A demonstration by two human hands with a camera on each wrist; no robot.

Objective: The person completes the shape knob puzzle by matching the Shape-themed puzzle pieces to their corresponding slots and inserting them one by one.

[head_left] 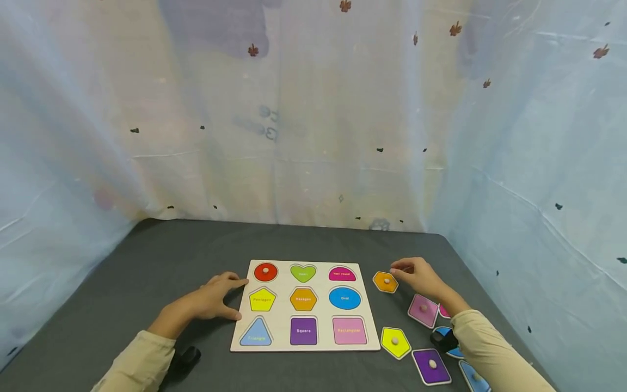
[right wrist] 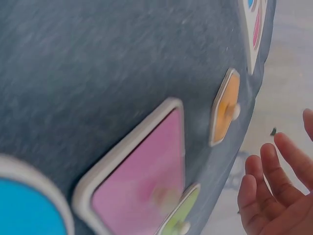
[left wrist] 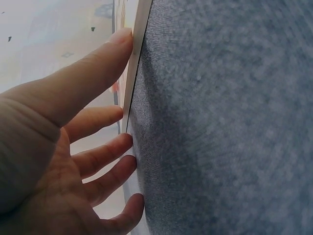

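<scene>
A pale wooden shape-puzzle board lies flat on the dark cloth. My left hand rests at its left edge, thumb and fingers spread and touching the rim. In the board's top left slot sits a red circle piece with a knob; the other slots show printed shapes and names. To the right of the board lies an orange hexagon piece. My right hand hovers beside this hexagon, fingers loosely bent and holding nothing. The right wrist view shows a gap between the fingers and the hexagon.
Loose knobbed pieces lie around the right forearm: a pink rectangle, a yellow pentagon, a purple square, a blue triangle, a blue piece and a green piece. Pale curtains surround the table.
</scene>
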